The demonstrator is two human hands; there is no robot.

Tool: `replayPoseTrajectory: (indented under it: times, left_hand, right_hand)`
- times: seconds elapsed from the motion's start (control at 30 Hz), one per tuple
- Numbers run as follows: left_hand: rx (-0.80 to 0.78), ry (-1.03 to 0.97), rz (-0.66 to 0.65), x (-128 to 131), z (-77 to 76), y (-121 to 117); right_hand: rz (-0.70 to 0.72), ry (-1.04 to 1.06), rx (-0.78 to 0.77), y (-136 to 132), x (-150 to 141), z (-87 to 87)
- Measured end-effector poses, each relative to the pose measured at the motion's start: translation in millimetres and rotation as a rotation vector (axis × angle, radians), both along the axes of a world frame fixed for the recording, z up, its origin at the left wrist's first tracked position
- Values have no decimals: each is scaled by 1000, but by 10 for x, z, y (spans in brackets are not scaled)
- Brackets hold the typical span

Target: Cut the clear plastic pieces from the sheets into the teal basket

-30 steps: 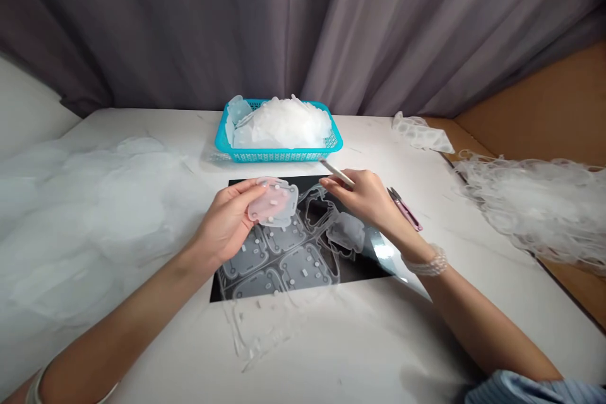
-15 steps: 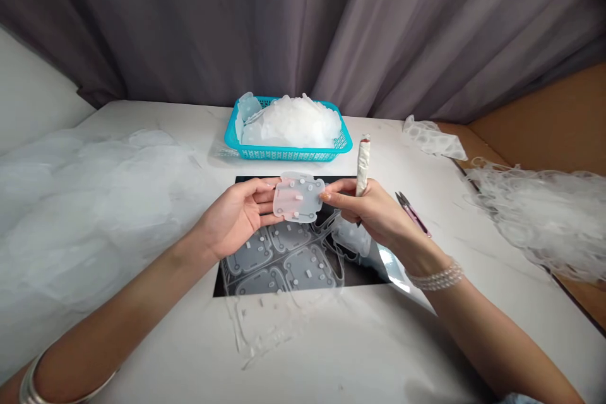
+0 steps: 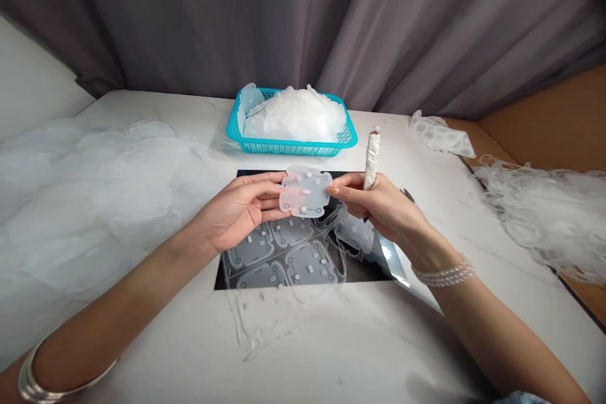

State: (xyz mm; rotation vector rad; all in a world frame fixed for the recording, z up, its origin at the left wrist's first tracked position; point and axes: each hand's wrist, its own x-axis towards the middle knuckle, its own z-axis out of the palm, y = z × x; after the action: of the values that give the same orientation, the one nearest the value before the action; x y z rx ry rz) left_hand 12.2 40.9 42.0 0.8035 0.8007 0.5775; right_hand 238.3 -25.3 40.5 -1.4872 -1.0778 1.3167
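Between my hands, a small translucent silicone pad (image 3: 307,192) with raised studs is held up above the black sheet (image 3: 374,273). My left hand (image 3: 239,211) grips its left edge, thumb in front and fingers behind. My right hand (image 3: 374,199) pinches the right edge between thumb and forefinger. That hand also holds a slim tool (image 3: 372,158) with a white-wrapped handle pointing up; its lower end is mostly hidden. Below lies a translucent silicone sheet (image 3: 310,268) with several joined pads, partly over the black sheet. Another pad (image 3: 353,233) lies under my right hand.
A blue basket (image 3: 291,148) heaped with translucent pieces stands at the back. A large pile of translucent sheets (image 3: 95,202) covers the left side. Stringy offcuts (image 3: 544,214) lie at the right, with a perforated strip (image 3: 440,134) behind. Thread snips (image 3: 408,196) are partly hidden by my right hand.
Both hands and the pad have shifted slightly right and up in view, and the pad has turned a little. The thread snips are now mostly covered by my right hand.
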Motion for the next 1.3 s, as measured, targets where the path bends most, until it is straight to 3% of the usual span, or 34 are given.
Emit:
replayPoseTrajectory:
  times: [0.67, 0.87, 0.97, 1.07, 1.3]
  left_hand:
    - [-61, -18, -32, -1, 40, -14]
    - [-113, -126, 41, 9, -35, 11]
    - [-40, -99, 96, 13, -89, 30]
    - [44, -79, 69, 7, -123, 43]
    - [92, -83, 18, 4, -94, 26]
  right_hand:
    - [34, 51, -30, -6, -14, 16]
    - [49, -12, 51, -50, -64, 28]
    - [102, -103, 101, -57, -81, 33]
    - [121, -151, 102, -49, -72, 26]
    - [118, -99, 72, -32, -25, -17]
